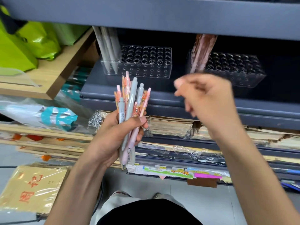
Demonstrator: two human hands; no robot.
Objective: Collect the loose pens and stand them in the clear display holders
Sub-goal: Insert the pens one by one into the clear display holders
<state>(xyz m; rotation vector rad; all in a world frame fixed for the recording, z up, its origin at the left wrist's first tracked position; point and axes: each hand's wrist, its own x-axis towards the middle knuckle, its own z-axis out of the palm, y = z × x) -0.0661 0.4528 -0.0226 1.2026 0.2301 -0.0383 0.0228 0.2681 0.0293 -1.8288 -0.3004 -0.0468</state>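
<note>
On the dark grey shelf (103,93), two clear plastic holders with rows of round holes are set side by side. A few grey pens (108,49) are stood at the left end of the left holder (146,73); patterned pink-brown pens (201,52) are stood at the left end of the right holder (243,78). Below the shelf's front edge, a bunch of grey, pink and orange-patterned pens (131,103) is gripped upright in the left hand (113,138), fingers curled round it. The right hand (207,98) is raised before the right holder, blurred, fingers bent; whether anything is held cannot be told.
</note>
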